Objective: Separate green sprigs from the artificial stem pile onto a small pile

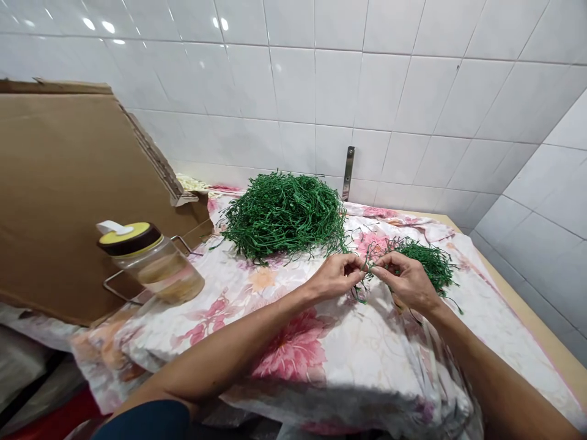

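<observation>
My left hand [337, 275] and my right hand [406, 278] meet fingertip to fingertip above the flowered cloth. Both pinch thin green artificial stems [360, 293], whose ends dangle below the fingers. How many stems are in each pinch I cannot make out. Just behind my right hand lies a small heap of green stems [428, 263]. A much larger heap of the same stems [284, 214] sits farther back, left of my hands; each stem is thin with little knobbed tips.
A clear bottle [167, 269] with a yellow and brown lid stands tilted in view at the left, holding brownish liquid. Behind it rises a cardboard box [59, 195]. The flowered cloth [220, 360] covers the table up to a white tiled wall [293, 79]; a metal bracket [349, 174] stands against the tiles.
</observation>
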A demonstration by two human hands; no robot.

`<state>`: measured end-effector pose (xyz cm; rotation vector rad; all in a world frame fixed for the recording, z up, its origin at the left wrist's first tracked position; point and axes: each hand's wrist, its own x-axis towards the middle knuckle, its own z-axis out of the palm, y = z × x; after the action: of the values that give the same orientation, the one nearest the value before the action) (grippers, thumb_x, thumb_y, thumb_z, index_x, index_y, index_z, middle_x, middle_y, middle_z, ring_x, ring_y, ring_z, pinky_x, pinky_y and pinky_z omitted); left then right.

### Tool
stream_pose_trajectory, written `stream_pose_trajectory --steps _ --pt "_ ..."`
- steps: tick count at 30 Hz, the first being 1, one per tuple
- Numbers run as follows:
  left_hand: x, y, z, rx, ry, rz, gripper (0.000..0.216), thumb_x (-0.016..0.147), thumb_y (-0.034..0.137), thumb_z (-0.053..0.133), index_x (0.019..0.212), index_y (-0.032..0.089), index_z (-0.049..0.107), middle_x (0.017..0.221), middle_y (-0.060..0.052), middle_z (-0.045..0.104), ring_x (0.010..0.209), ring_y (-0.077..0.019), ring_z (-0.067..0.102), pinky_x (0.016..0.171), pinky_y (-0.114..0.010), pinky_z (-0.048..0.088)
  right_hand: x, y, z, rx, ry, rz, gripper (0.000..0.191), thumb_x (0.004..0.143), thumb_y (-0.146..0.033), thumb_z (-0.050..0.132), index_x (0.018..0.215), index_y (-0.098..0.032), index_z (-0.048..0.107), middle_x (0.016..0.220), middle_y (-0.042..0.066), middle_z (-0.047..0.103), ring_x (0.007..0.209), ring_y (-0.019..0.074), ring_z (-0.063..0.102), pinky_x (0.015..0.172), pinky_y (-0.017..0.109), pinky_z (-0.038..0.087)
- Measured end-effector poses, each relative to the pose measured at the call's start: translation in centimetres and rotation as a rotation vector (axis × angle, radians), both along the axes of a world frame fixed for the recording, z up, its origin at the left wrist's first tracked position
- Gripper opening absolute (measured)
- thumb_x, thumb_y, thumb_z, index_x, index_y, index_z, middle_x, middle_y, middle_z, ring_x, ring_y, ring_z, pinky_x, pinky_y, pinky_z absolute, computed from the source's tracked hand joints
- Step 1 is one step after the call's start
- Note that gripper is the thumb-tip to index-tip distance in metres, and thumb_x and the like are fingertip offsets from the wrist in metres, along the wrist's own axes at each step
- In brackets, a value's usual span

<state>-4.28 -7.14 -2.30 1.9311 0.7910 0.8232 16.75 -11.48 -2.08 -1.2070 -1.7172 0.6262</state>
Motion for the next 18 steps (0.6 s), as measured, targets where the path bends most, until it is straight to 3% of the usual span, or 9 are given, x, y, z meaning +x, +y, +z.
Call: stream_pose_trajectory --steps 3,6,9,13,18 --pt "-0.2 0.0 0.2 0.125 0.059 0.041 0.016 0.090 0.027 0.059 0.084 0.014 0.066 0.074 0.000 0.061 0.068 -0.0117 0.050 0.063 -0.024 0.037 0.1 -0.1 0.5 -0.129 0.059 0.100 0.032 0.088 -0.049 0.070 0.083 -0.018 0.066 0.073 0.000 0.059 0.066 0.0137 0.049 0.060 0.027 0.040" --pt "-0.4 0.2 0.3 0.350 0.071 0.079 0.014 0.092 0.024 0.056 0.085 0.015 0.065 0.080 -0.003 0.063 0.077 -0.0149 0.053 0.073 -0.028 0.041 0.0 -0.3 1.0 -0.198 0.134 0.163 0.036 0.087 -0.052 0.070 0.082 -0.017 0.064 0.070 -0.001 0.053 0.063 0.0118 0.044 0.056 0.025 0.036" --pt "-0.6 0.5 0.0 0.550 0.071 0.082 0.014 0.095 0.021 0.053 0.089 0.016 0.063 0.083 -0.006 0.065 0.083 -0.0179 0.054 0.080 -0.032 0.043 -0.2 -0.4 1.6 -0.250 0.189 0.166 0.040 0.084 -0.056 0.070 0.078 -0.017 0.060 0.066 -0.003 0.047 0.059 0.0103 0.039 0.051 0.024 0.031" --pt "-0.8 1.0 -0.6 0.651 0.106 0.072 0.016 0.100 0.021 0.048 0.097 0.017 0.063 0.086 -0.007 0.066 0.084 -0.0185 0.055 0.078 -0.031 0.043 -0.1 -0.5 1.8 -0.248 0.197 0.121 0.043 0.082 -0.059 0.071 0.077 -0.017 0.060 0.065 -0.003 0.046 0.057 0.0096 0.036 0.047 0.023 0.028" --pt "-1.3 1.3 -0.4 0.876 0.354 0.099 0.018 0.099 0.016 0.046 0.099 0.017 0.064 0.090 -0.008 0.066 0.084 -0.0198 0.055 0.078 -0.033 0.041 0.4 -0.5 1.7 -0.302 0.207 0.141 0.044 0.083 -0.059 0.071 0.077 -0.018 0.058 0.060 -0.006 0.042 0.051 0.0082 0.030 0.046 0.024 0.025"
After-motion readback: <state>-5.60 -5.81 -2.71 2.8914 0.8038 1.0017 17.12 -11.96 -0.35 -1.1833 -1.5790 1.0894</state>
